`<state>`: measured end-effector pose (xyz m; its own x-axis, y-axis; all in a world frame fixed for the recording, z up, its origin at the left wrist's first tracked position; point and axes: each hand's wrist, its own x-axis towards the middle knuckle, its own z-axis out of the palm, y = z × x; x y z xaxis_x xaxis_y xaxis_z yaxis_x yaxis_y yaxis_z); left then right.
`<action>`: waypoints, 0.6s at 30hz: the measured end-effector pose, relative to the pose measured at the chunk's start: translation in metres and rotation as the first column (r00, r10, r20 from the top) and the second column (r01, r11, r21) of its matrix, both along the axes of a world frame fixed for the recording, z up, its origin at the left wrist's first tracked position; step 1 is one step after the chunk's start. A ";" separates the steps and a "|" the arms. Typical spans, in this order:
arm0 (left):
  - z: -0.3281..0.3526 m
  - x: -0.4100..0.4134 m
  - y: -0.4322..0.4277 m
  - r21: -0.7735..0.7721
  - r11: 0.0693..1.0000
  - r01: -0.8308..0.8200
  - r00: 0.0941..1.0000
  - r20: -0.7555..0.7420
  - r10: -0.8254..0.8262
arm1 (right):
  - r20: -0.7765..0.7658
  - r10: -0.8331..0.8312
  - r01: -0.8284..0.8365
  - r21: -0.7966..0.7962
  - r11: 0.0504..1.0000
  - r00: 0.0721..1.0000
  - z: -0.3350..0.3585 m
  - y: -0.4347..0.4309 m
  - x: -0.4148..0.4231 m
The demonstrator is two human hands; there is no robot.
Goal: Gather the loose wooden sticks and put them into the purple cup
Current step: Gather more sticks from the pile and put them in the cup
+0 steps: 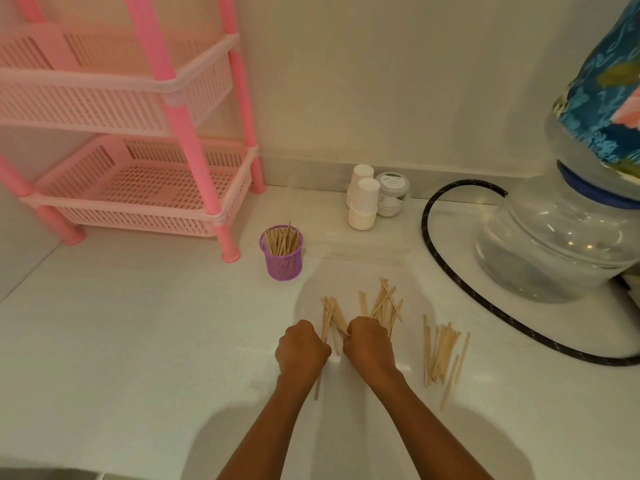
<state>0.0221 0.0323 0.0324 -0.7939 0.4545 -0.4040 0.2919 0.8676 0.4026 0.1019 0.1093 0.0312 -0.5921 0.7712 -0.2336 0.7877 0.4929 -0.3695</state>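
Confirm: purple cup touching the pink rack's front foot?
Apart. The head view shows a strip of bare white counter between the purple cup and the pink rack's front foot.

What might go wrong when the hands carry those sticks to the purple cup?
The left hand and right hand grip fanned-out sticks, so some may slip loose. The purple cup already holds many sticks; pushing a bundle in might tip it. The separate pile on the right might get missed.
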 end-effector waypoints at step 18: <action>0.007 -0.022 -0.015 -0.079 0.996 0.032 0.994 0.110 -0.024 | -0.069 -0.144 0.137 -0.103 0.985 0.987 0.001 0.010 0.001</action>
